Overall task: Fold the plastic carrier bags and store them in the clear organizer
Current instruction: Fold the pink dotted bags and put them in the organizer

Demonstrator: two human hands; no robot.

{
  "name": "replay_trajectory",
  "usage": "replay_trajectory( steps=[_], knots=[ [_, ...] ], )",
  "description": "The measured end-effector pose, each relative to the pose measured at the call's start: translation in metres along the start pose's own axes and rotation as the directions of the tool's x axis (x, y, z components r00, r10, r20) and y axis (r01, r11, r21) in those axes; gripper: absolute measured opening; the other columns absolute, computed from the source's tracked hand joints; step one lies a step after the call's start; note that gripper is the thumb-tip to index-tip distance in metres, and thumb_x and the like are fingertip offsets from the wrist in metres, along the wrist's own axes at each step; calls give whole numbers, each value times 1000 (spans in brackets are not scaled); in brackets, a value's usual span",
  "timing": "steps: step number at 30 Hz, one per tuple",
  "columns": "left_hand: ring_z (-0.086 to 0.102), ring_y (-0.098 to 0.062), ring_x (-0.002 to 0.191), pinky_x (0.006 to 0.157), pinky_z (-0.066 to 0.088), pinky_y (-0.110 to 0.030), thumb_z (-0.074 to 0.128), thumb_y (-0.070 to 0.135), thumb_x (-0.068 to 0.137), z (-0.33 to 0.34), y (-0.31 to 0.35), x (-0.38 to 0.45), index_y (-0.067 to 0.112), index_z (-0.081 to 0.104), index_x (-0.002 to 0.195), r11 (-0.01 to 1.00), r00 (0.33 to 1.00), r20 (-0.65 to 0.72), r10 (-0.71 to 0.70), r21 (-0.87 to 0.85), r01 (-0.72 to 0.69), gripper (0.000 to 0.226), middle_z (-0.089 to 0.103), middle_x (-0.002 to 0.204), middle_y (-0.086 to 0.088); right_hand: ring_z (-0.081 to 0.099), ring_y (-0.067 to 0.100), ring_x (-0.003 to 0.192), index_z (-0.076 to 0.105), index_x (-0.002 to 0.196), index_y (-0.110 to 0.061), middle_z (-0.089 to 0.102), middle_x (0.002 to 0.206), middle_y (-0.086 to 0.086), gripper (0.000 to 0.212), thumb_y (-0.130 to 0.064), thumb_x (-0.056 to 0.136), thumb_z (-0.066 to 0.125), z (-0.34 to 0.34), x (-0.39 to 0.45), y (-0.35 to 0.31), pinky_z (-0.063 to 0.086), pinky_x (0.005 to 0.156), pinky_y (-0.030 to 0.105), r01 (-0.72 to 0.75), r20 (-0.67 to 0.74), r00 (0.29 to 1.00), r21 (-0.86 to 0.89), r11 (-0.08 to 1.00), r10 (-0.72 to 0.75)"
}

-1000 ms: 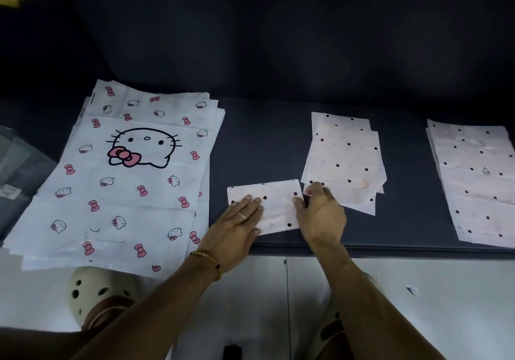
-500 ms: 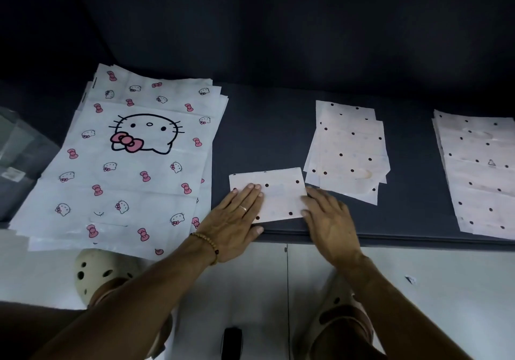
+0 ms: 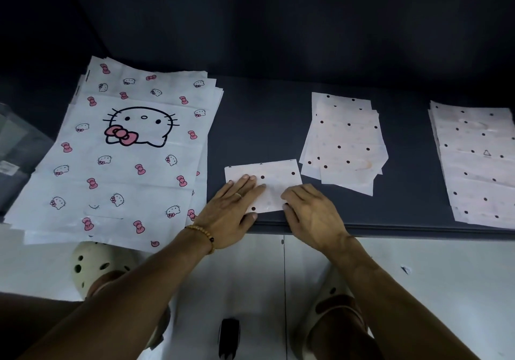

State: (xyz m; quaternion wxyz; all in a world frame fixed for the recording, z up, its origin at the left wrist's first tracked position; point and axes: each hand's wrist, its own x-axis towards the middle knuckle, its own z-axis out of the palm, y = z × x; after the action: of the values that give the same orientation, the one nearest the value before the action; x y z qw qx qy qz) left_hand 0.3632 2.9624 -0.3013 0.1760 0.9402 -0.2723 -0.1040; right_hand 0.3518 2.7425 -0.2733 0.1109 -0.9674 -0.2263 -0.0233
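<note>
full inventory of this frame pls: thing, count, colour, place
folded bag: one, pale pink with black dots, front centre of the table, under both hands
cat-print bags: one stack, white with pink bows, left
dotted bags: one loose pile, pale pink, right of centre
far stack of dotted bags: one, pale pink, right edge
clear organizer: one, transparent, far left, partly cut off
table: dark blue-grey
clogs: two, cream, on the white floor
left hand: flat on the folded bag; ring, beaded bracelet
right hand: resting on its right end

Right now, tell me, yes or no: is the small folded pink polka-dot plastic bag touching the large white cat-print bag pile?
No: dark tabletop shows between the small folded polka-dot bag and the cat-print pile.
</note>
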Motion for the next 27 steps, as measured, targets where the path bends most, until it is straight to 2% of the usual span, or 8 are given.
replay_trajectory(
  steps=[2,4,6,10,13,16,21,27],
  knots=[
    [-6,-11,146,114,-10,-23,38,30,98,-1,2,0,33,21,147,1000,1000,-30,4,-29,-4,52,3,159,3,58,25,93,67,100,-10,65,103,4,19,-17,82,65,-3,0,1,54,77,37,21,36,999,5,1000,-21],
    [-5,-15,146,114,-10,-25,37,29,98,-1,2,0,33,33,140,1000,999,-37,21,2,-21,42,6,159,-1,58,27,96,68,98,-10,64,108,6,17,-12,81,67,-3,0,4,55,78,40,64,100,993,-55,996,-58],
    [-7,-18,146,116,-8,-29,35,32,99,1,0,0,33,38,136,999,999,-23,35,33,-35,37,5,159,-4,57,28,102,67,103,-11,62,116,8,24,-6,80,69,-3,1,5,54,81,40,66,177,983,-107,992,-47],
    [-6,-18,146,116,-8,-30,39,37,98,2,-1,1,33,41,135,999,999,-12,31,16,-30,37,6,159,-4,56,27,95,65,98,-12,63,112,5,30,0,71,69,-1,4,2,49,72,37,25,167,986,-126,992,-4],
    [-5,-16,146,116,-6,-28,39,36,98,2,0,1,34,43,133,1000,999,-30,22,6,-21,35,8,159,-3,50,20,92,59,93,-16,58,108,0,13,-15,80,62,-4,6,4,46,73,33,16,159,987,-58,998,-7],
    [-4,-16,146,117,-6,-28,38,33,99,2,2,2,33,45,132,1000,999,-46,8,-13,-9,34,10,159,-3,49,20,97,60,92,-18,55,114,-3,11,-28,86,58,-6,6,13,43,76,33,51,175,984,-36,998,-44],
    [-2,-16,146,116,-6,-28,42,35,97,0,1,2,32,46,132,1000,999,-36,7,-30,-8,35,12,158,-2,49,24,101,61,97,-12,53,120,3,13,-21,95,51,-3,10,14,38,76,34,82,207,977,-125,989,-55],
    [8,-16,146,116,1,-27,49,34,94,-2,5,4,26,52,127,999,997,-72,-17,-52,14,33,22,156,-2,43,22,105,53,110,-9,46,121,4,21,-22,98,41,-2,15,12,38,88,35,8,230,973,-89,996,12]
  ],
)
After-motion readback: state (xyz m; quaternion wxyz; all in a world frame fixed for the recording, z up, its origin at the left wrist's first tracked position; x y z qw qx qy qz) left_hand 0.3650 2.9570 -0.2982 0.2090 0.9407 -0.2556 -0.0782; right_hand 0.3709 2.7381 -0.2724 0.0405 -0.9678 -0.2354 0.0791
